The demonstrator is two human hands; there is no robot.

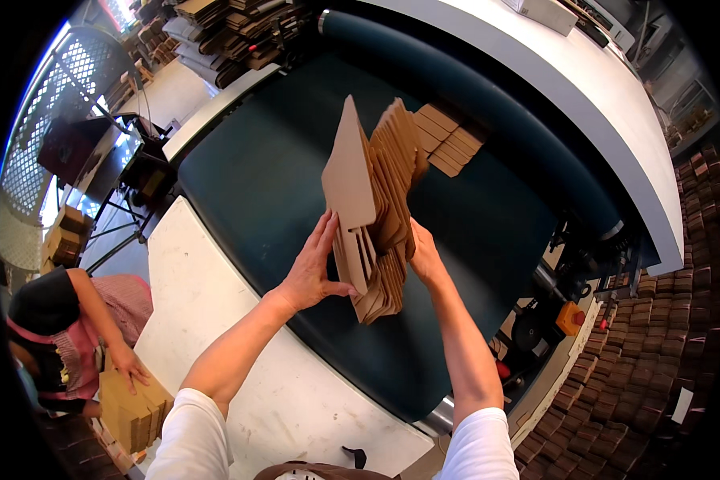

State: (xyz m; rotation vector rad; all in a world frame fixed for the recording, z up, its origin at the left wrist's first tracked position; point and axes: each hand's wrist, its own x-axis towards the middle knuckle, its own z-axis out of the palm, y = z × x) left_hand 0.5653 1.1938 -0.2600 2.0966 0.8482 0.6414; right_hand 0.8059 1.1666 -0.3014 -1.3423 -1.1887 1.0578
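Note:
Between my two hands is a thick stack of brown die-cut cardboard blanks (392, 188), lifted above a dark green conveyor belt (248, 184). My left hand (316, 268) presses on the stack's left side, its thumb at the lower edge and its fingers along the outer sheet. On the opposite side my right hand (426, 252) grips the stack, with its fingers partly hidden behind the sheets. The blanks stand tilted on edge and fan slightly apart at the bottom. Beyond them, a flat cardboard piece with creased panels (450, 138) lies on the belt near the roller.
A white table (216, 288) borders the belt on my side. A dark roller (472, 104) runs under a white machine cover (536, 64). At lower left, a co-worker's hand (128, 364) rests on a cardboard stack (132, 408). Bundled cardboard (640, 352) is piled at right, near an orange switch box (570, 318).

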